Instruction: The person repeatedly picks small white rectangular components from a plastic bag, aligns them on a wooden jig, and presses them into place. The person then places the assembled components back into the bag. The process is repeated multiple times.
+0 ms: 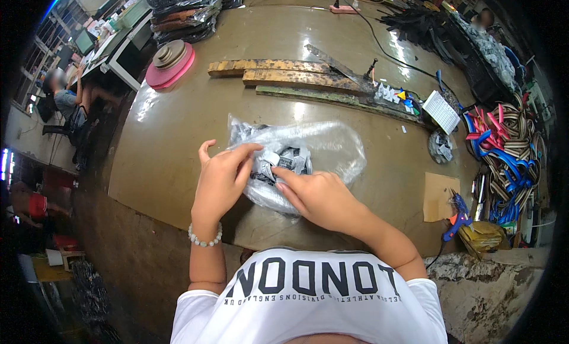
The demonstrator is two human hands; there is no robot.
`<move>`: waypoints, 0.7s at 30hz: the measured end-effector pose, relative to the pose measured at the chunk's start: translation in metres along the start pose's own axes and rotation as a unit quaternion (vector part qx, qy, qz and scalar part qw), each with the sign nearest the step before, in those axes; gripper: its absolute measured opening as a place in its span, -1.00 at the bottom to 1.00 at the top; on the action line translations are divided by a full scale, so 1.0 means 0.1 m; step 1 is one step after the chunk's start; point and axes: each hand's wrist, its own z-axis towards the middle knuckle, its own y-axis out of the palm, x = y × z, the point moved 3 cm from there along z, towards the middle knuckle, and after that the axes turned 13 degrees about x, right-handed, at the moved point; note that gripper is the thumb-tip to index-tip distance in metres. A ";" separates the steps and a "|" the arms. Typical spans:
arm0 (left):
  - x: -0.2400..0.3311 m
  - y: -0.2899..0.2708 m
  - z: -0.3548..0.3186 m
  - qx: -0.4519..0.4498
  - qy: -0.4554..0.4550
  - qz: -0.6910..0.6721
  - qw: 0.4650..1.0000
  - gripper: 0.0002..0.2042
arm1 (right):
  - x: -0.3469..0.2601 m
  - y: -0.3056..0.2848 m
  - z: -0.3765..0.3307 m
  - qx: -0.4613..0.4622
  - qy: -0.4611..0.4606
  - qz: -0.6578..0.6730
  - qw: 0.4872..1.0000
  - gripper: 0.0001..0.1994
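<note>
A clear plastic bag [335,143] lies on the table in front of me. Small grey-and-black printed labels [287,161] are gathered at its mouth. At the bag's left side my left hand [224,177] has its fingers apart, with the index finger stretched over the bag's edge beside the labels and another finger raised. From the right, my right hand [323,197] reaches in with index finger and thumb close together at a pale folded label [269,159]. The fingertips partly hide that label. Both hands are apart from each other.
Beyond the bag lie long wooden bars [296,77]. Pink tape rolls [170,65] stand far left. On the right are a white pad [441,112], cardboard [440,197], a blue glue gun [457,218] and coiled straps [504,154]. A person [65,98] sits at the left.
</note>
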 end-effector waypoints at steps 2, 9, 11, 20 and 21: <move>0.01 0.00 0.00 -0.016 0.024 -0.036 0.999 -0.72 | 0.00 -0.05 0.00 0.083 -0.003 0.059 0.995 -0.75; 0.04 0.04 0.04 -0.028 0.154 0.050 0.986 -0.65 | 0.16 0.06 0.13 0.183 -0.067 0.115 0.974 -0.71; 0.04 0.05 0.09 -0.002 0.171 0.075 0.982 -0.66 | 0.20 0.15 0.15 0.155 -0.017 0.080 0.985 -0.68; 0.09 0.05 0.13 0.056 0.229 0.109 0.966 -0.80 | 0.25 0.08 0.18 0.122 0.106 0.154 0.975 -0.69; 0.10 0.04 0.15 0.056 0.226 0.092 0.968 -0.79 | 0.25 0.06 0.19 0.133 0.121 0.151 0.972 -0.72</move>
